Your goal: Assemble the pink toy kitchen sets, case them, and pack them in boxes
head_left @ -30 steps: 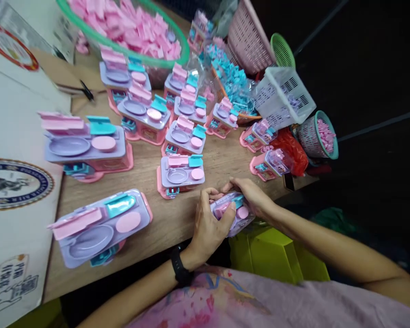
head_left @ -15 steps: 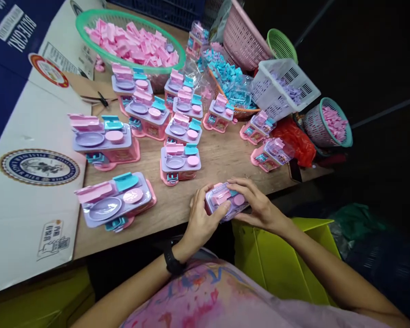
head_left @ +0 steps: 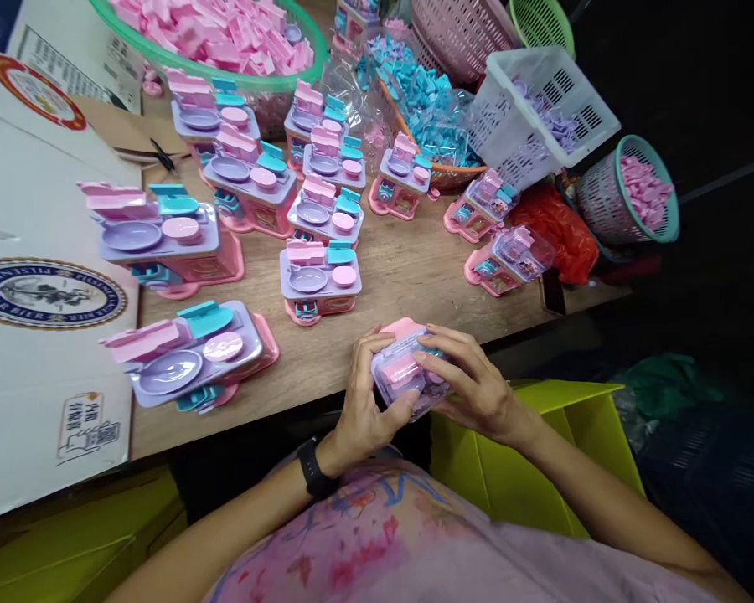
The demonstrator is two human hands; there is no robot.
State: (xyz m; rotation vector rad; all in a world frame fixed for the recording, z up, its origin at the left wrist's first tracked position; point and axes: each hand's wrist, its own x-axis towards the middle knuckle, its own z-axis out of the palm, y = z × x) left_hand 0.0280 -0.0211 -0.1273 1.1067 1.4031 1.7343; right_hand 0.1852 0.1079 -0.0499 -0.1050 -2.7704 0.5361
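Between my two hands, at the table's front edge, is a small toy kitchen in pink and lilac with a clear cover over its top. My left hand wraps its left side, the thumb along the near edge. On the right side my right hand grips it, fingers lying across the clear cover. The toy's underside is hidden. Nearest on the left stands another toy kitchen with a lilac pan, a pink disc and a turquoise piece on top. Several more like it, such as this toy kitchen, stand behind.
A green basket of pink parts stands at the back left. An orange basket holds turquoise parts, with a white basket beside it. A phone lies at the right edge. A cardboard box borders the left.
The toy kitchen in my hands has tilted, showing more of its pink back and clear cover. My right fingers have shifted across the cover. The whole view has moved slightly.
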